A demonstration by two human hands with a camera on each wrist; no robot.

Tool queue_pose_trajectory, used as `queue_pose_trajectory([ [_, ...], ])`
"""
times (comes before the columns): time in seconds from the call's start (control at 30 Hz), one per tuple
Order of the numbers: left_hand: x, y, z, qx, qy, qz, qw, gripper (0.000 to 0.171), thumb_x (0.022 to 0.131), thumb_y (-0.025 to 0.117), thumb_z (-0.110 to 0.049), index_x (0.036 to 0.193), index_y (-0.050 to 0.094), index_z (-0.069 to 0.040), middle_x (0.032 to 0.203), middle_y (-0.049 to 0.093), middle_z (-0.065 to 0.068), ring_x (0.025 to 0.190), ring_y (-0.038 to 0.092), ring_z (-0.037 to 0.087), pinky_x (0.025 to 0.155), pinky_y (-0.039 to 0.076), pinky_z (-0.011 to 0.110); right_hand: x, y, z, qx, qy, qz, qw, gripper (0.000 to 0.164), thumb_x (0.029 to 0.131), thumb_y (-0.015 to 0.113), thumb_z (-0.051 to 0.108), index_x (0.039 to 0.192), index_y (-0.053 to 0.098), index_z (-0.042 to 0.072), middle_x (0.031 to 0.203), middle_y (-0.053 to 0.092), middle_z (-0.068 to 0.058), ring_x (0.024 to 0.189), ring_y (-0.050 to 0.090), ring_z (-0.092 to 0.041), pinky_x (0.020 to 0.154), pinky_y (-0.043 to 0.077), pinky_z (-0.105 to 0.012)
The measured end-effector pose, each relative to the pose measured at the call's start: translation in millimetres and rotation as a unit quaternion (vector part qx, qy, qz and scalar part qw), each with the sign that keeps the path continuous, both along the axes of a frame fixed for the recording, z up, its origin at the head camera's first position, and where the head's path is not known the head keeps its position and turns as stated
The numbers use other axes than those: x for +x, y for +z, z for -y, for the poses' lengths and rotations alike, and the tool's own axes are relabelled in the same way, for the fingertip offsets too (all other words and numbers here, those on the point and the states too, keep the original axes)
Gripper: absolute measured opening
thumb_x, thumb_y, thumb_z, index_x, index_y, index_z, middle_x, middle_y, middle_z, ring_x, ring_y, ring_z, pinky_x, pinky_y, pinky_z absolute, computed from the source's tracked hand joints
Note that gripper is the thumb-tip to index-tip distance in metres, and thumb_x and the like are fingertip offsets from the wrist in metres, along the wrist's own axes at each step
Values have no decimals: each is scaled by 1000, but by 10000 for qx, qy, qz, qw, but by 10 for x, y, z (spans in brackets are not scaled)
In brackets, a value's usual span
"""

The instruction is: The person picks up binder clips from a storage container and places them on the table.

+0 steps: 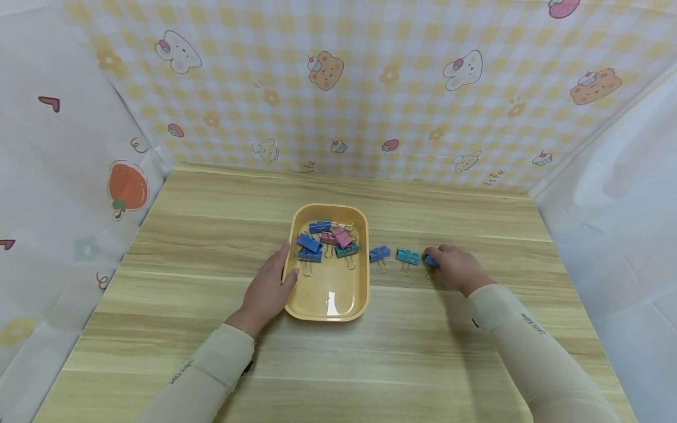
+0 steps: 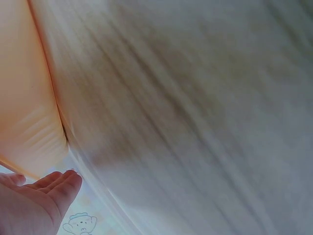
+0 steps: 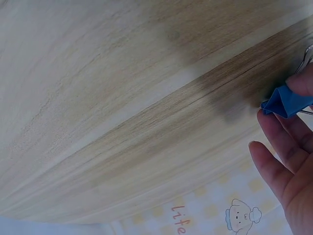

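Note:
A yellow tray (image 1: 328, 302) holds several binder clips in blue, pink and green, heaped toward its far half. My left hand (image 1: 267, 292) grips its left side, thumb over the rim and fingers along the outer wall. In the left wrist view, those fingers (image 2: 63, 188) lie close to the tray wall (image 2: 27, 83). To the right of the tray, my right hand (image 1: 459, 267) pinches a blue binder clip (image 3: 288, 102) between thumb and fingers, its metal handles partly hidden. Between hand and tray lie a teal binder clip (image 1: 408, 256) and another blue binder clip (image 1: 379, 253).
All of this sits on a wood-grain table (image 1: 211, 235). A yellow checked cloth (image 1: 370, 106) with cartoon prints hangs along the back edge, and pale sheets (image 1: 624, 205) stand along both sides.

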State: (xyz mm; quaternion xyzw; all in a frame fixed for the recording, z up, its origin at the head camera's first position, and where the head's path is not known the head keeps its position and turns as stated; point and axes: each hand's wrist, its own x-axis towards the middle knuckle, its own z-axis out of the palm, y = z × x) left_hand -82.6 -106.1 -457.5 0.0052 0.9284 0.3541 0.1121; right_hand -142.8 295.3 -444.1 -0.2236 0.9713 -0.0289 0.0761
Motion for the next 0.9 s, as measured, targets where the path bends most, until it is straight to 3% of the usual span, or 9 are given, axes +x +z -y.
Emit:
queue_pose_trajectory([
  [0.47, 4, -6, 4, 37, 39, 22, 10000, 68, 101, 45, -32, 156, 12, -11, 157, 25, 16, 143, 25, 36, 114, 25, 53, -5, -31, 6, 261, 110, -205, 9994, 36, 79, 66, -2, 113, 62, 7, 90, 63, -12, 78, 64, -30, 68, 55, -46],
  [0.9, 1, -17, 0, 16, 41, 24, 10000, 68, 101, 46, -33, 156, 12, -13, 157, 26, 16, 143, 26, 36, 113, 26, 53, 17, -53, -31, 49, -20, -159, 9999, 39, 79, 68, -1, 116, 61, 8, 96, 63, -13, 83, 64, -31, 70, 54, -48],
])
